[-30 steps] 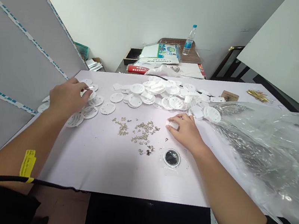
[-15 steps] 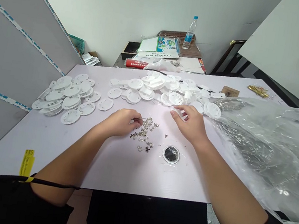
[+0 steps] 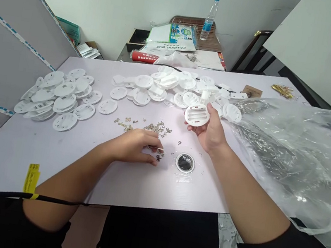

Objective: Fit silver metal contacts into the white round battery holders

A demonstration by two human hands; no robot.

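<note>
In the head view, the right hand cradles a round white plastic battery holder against its fingers, held above the table at two o'clock from the left hand. That hand curls narrowly beside small metal clips at one o'clock; whether it pinches one, I cannot tell. A careless wrist sweep could scatter them, and a loose grip could drop the holder.

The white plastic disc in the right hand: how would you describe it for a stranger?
On the long pale lilac table, find the heap of white plastic discs at the far side. In front of it, the person's right hand holds up one round white plastic disc. Unlike its neighbours, it is off the table, its rectangular ribbed section facing up.
</note>
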